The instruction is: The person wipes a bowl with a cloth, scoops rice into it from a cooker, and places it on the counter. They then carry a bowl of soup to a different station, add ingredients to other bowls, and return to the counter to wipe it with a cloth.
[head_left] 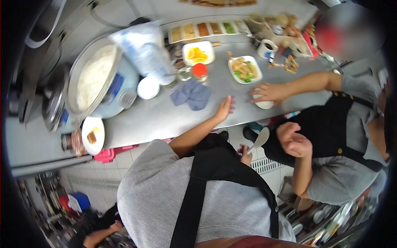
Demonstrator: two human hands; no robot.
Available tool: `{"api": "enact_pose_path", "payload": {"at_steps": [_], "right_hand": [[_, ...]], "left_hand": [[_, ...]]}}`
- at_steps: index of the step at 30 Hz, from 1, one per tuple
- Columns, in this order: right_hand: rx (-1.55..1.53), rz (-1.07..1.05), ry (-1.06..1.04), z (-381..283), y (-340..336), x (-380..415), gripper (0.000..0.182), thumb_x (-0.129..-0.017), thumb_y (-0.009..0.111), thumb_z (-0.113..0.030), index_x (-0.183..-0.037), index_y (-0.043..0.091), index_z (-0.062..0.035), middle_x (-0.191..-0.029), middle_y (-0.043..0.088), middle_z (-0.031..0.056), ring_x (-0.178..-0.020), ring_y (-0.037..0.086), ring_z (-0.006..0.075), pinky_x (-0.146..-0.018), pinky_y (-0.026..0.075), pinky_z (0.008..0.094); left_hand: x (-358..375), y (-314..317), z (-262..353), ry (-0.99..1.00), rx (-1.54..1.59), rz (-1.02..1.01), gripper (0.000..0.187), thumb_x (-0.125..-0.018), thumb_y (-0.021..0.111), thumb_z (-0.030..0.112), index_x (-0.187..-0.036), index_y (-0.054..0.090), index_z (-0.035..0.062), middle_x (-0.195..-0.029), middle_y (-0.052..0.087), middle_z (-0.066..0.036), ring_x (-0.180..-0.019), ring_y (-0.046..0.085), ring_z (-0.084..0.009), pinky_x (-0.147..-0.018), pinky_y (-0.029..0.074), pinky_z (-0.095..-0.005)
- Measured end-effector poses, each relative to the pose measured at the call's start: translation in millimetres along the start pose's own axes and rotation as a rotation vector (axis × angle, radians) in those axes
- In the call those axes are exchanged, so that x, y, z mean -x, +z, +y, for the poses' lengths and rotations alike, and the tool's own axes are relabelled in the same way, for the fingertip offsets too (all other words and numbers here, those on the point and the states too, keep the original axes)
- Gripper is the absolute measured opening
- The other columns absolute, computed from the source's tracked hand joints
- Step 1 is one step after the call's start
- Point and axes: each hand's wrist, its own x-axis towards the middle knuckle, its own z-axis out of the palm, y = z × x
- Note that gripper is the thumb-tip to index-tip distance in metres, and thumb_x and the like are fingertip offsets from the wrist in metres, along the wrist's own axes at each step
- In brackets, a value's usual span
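Observation:
My left hand (225, 108) is stretched over the steel counter (157, 124), fingers apart and holding nothing. To its left lies a crumpled blue-grey cloth (191, 95), with a red-lidded jar (200, 72) behind it. My right hand (245, 155) hangs low in front of the counter's edge, closed around the handle of a white rice paddle (261, 137). A co-worker's hand (271, 93) rests on a small white bowl (264, 105) to the right of my left hand. Behind that bowl sits a white dish of food with green vegetables (244, 69).
A large tub of white rice (97, 74) stands at the left beside a plastic bag (144, 51). A tray of orange slices (198, 53) and a row of topping containers (206, 31) are at the back. The co-worker's other hand (294, 140) is raised close on my right.

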Motion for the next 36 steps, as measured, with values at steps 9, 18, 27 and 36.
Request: {"api": "enact_pose_path", "payload": {"at_steps": [9,18,27,36], "right_hand": [[0.465,-0.698,-0.399,-1.6,163.7,116.9,0.018,-0.086,0.052,-0.019,-0.087,0.052,-0.0010,-0.071,0.056,0.0089,-0.065,0.053,0.0156,-0.060,0.042,0.0294],[0.693,-1.422,-1.038,-62.4,355.5,252.0,0.041,-0.077,0.058,-0.015,-0.113,0.042,-0.0020,-0.091,0.052,0.0185,-0.081,0.055,0.0291,-0.071,0.045,0.0374],[0.702,-1.424,-1.383,-176.7,577.1,341.6,0.029,-0.078,0.058,-0.014,-0.104,0.052,-0.0050,-0.097,0.051,0.0137,-0.087,0.053,0.0282,-0.076,0.044,0.0343],[1.075,-0.641,-1.578,-218.6,918.5,388.6,0.061,-0.080,0.045,-0.052,-0.114,0.049,-0.0016,-0.118,0.049,0.0202,-0.108,0.048,0.0341,-0.088,0.040,0.0406]], "left_hand": [[290.7,-175.6,34.3,0.076,-0.247,-0.080,0.042,-0.092,0.037,0.036,-0.117,0.046,0.0035,-0.103,0.053,-0.007,-0.092,0.052,-0.0145,-0.081,0.041,-0.0301],[386.6,-308.2,81.6,0.364,0.317,0.846,0.034,-0.092,0.039,0.032,-0.101,0.049,0.0013,-0.076,0.057,-0.009,-0.058,0.055,-0.0142,-0.050,0.045,-0.0257],[567.5,-688.5,158.7,-0.023,-0.685,1.745,0.033,-0.083,0.050,0.022,-0.099,0.043,-0.0062,-0.095,0.052,-0.034,-0.092,0.052,-0.0448,-0.076,0.042,-0.0463],[605.8,-807.7,138.1,0.087,-0.912,1.605,0.057,-0.074,0.063,0.036,-0.109,0.049,-0.0077,-0.105,0.050,-0.029,-0.097,0.049,-0.0405,-0.082,0.041,-0.0435]]}}
